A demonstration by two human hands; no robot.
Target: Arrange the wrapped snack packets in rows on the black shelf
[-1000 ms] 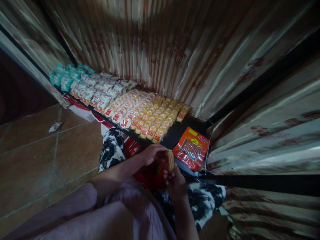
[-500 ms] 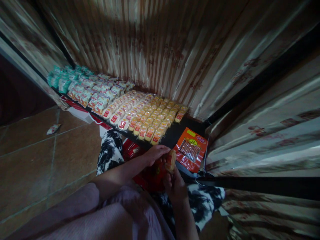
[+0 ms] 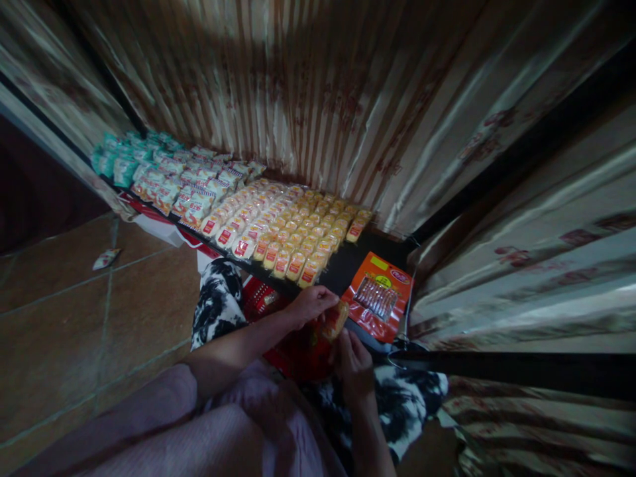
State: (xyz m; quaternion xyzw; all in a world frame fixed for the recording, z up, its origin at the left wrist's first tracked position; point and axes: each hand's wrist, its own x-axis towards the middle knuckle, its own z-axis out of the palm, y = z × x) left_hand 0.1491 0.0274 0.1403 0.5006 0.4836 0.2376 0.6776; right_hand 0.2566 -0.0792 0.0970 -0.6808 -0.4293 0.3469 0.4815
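A small yellow wrapped snack (image 3: pixel 334 320) with a red label is held between my two hands, over my lap. My left hand (image 3: pixel 314 305) pinches its upper end, fingers closed. At the lower end, the fingers of my right hand (image 3: pixel 355 363) are pressed together on it. Rows of similar yellow wrapped snacks (image 3: pixel 308 242) lie on the black shelf (image 3: pixel 342 268) just beyond my hands. An orange snack pouch (image 3: pixel 378 296) with a clear window lies to the right of them. Below my hands is a red basket (image 3: pixel 256 298), partly hidden by my left arm.
White wrapped snacks (image 3: pixel 242 225), white printed bags (image 3: pixel 193 199) and green bags (image 3: pixel 124 169) fill the shelf's left part. Striped curtains (image 3: pixel 298 86) hang behind it. Dark frame bars (image 3: pixel 521 126) run at the right. A small packet (image 3: pixel 106 258) lies on the tiled floor.
The held snack has turned, so its broader labelled face shows more. My right hand has shifted slightly on its lower end. The rows on the shelf look the same.
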